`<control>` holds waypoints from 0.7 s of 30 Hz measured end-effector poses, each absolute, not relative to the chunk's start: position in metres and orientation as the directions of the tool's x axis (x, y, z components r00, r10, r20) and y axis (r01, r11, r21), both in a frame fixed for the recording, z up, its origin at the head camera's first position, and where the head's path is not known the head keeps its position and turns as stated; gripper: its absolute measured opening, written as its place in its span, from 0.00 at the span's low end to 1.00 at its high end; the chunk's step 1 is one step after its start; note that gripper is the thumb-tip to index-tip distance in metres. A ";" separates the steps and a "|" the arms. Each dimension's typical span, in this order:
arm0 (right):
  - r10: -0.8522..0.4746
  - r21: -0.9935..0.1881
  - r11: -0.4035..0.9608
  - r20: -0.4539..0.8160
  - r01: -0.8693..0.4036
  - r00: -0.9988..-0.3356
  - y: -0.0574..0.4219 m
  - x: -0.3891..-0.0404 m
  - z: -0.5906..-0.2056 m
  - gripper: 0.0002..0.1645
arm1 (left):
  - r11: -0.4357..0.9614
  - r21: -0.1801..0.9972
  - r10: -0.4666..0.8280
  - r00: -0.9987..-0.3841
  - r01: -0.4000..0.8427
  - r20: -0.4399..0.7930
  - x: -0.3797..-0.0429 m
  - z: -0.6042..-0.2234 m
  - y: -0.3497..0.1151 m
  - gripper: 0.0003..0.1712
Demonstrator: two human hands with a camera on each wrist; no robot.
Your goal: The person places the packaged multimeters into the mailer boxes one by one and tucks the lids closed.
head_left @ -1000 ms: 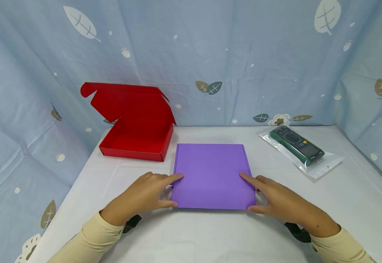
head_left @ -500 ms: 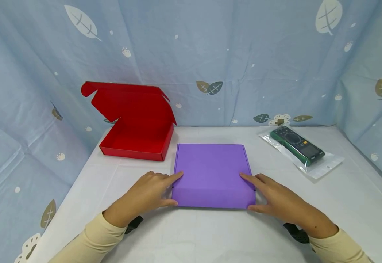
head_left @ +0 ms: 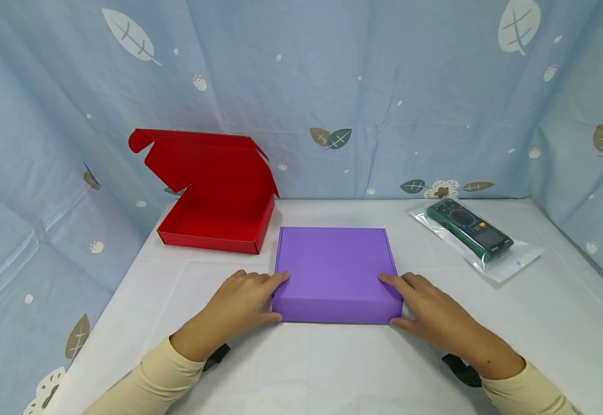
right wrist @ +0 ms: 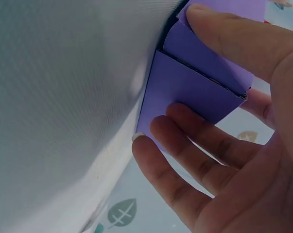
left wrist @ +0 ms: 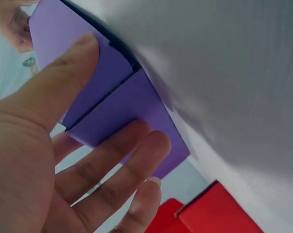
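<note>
A flat purple cardboard box point(head_left: 336, 259) lies on the white table with its lid down. My left hand point(head_left: 236, 305) grips its near left corner: index fingertip on the lid, thumb on the front face. Mirroring it, my right hand point(head_left: 433, 308) holds the near right corner in the same way. In the left wrist view, the other fingers point(left wrist: 144, 155) lie along the box's side panel, and the left thumb point(left wrist: 80, 60) presses the front flap. The right wrist view has the right thumb point(right wrist: 219, 29) on the front flap, with bent fingers beside the side panel point(right wrist: 195, 90).
Behind and to the left, a red cardboard box point(head_left: 215, 222) stands with its lid raised. At the back right lies a green and black multimeter point(head_left: 469, 227) in a clear plastic bag point(head_left: 519, 253). A blue patterned curtain point(head_left: 384, 86) encloses the table's back and sides.
The purple box's front flap has swung down and inward, so the front face now stands steeper. Both thumbs have moved slightly away from me with it. The red box and multimeter stay put.
</note>
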State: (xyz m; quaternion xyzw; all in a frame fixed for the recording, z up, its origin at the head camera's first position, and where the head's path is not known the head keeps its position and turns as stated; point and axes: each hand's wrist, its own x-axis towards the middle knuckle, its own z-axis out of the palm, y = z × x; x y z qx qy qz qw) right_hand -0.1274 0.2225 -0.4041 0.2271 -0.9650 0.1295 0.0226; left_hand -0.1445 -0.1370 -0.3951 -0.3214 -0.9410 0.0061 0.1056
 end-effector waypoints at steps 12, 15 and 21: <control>-0.448 -0.217 0.857 0.136 -0.468 -0.884 0.222 -0.126 -0.405 0.44 | 0.787 -0.087 0.610 -0.747 0.611 0.264 -0.143 -0.398 -0.134 0.39; -0.456 -0.218 0.852 0.135 -0.476 -0.880 0.223 -0.125 -0.405 0.44 | 0.795 -0.076 0.599 -0.761 0.601 0.247 -0.142 -0.398 -0.134 0.38; -0.460 -0.215 0.851 0.132 -0.479 -0.878 0.224 -0.124 -0.404 0.44 | 0.796 -0.073 0.598 -0.764 0.600 0.241 -0.143 -0.399 -0.134 0.37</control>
